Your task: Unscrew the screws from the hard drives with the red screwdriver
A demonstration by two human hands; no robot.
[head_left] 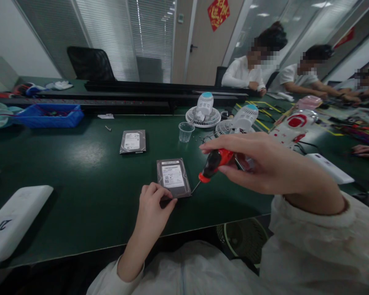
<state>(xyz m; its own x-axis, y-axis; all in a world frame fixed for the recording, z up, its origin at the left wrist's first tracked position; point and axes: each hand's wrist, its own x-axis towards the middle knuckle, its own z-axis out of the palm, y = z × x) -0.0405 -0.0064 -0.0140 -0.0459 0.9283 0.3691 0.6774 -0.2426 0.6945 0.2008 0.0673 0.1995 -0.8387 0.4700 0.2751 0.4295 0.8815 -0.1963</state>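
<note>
While the near left part of the hard drive (174, 174) is held by the left hand (153, 203), a screwdriver (211, 164) is gripped in the right hand (264, 162). The left hand is almost closed: its fingers are bent onto the drive, and its thumb is set at the near edge. In the right hand, the red and black handle is enclosed, with one finger stretched above it. The thin shaft is slanted down to the near right corner of the drive; whether a screw is met by the tip cannot be told. The hard drive is laid flat, label up, on the green tabletop (89, 196). Beyond it, a second drive (133, 141) is placed to the left, and a clear cup (186, 132) is stood near a white fan (204, 108).
</note>
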